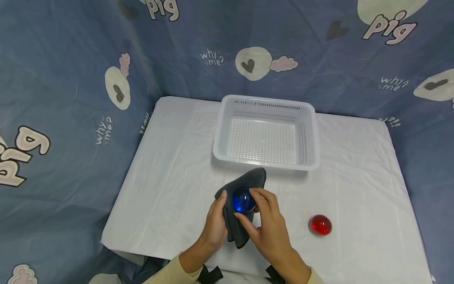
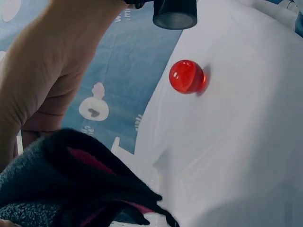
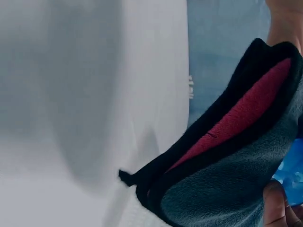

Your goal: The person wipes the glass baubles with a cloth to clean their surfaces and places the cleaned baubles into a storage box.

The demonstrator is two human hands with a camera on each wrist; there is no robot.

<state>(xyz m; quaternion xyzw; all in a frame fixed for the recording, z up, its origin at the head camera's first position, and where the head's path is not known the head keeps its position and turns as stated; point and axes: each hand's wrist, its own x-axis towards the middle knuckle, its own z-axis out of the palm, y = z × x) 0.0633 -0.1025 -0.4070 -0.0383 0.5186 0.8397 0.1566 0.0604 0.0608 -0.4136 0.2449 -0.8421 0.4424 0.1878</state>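
Note:
My left hand (image 1: 216, 223) grips a folded dark grey cloth (image 1: 235, 232), its thumb lying along the near side. Against the cloth sits a clear blue ball (image 1: 242, 200), pinched between the thumb and fingers of my right hand (image 1: 271, 230). Pink lining shows inside the fold of the cloth (image 3: 203, 184) in the right wrist view, where the blue ball (image 3: 292, 175) is partly cut off at the right edge. A clear red ball (image 1: 320, 225) lies on the white-covered table, to the right of my right hand.
A white plastic basket (image 1: 266, 163) with perforated sides stands at the back middle of the table (image 1: 166, 177), just beyond the cloth. Blue printed fabric (image 1: 71, 79) hangs behind and on both sides.

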